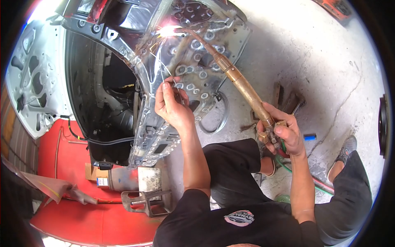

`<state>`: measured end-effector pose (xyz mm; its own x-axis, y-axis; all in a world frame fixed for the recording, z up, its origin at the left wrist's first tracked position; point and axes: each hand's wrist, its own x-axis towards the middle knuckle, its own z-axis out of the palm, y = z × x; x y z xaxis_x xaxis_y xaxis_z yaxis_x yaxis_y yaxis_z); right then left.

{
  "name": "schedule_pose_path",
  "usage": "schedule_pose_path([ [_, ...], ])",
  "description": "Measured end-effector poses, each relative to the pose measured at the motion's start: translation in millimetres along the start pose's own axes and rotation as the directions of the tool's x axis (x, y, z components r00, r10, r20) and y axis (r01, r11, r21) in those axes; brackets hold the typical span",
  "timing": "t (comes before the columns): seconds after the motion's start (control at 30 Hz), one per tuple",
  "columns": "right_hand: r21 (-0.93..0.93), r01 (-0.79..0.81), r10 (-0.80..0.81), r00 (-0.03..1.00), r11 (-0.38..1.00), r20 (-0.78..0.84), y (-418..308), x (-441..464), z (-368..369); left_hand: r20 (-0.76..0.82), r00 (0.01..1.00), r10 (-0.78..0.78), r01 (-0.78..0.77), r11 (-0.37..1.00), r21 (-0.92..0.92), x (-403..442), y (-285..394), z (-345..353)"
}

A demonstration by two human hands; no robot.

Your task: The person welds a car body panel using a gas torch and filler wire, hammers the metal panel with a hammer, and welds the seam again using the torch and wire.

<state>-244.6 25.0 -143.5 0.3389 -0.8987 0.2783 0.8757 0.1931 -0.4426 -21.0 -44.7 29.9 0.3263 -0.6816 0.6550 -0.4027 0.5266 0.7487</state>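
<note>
My left hand [176, 106] pinches a thin metal filler rod [165, 66] that runs up toward a bright flame [168, 31]. My right hand [291, 132] is wrapped round the valve end of a brass gas welding torch [245, 88]. The torch slants up to the left, and its tip is at the glare on the upper part of a bare metal car body panel [157, 138]. Sparks fly just below the flame. Glare hides the exact spot where rod, flame and metal meet. Round spot marks cover much of the panel.
Green and red hoses [323, 187] trail from the torch along the concrete floor. A coil of wire [224, 117] lies behind the panel. A red panel [103, 222] bears a metal bracket [148, 202] at lower left. A blue object [310, 137] is on the floor at right.
</note>
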Motion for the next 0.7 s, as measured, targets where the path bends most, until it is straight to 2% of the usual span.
schedule_pose_path([
  [0.7,-0.024,-0.004,0.004,1.000,1.000,-0.007,-6.4,-0.7,8.1,-0.008,1.000,0.017,-0.018,1.000,-0.020,-3.1,6.6,1.9],
])
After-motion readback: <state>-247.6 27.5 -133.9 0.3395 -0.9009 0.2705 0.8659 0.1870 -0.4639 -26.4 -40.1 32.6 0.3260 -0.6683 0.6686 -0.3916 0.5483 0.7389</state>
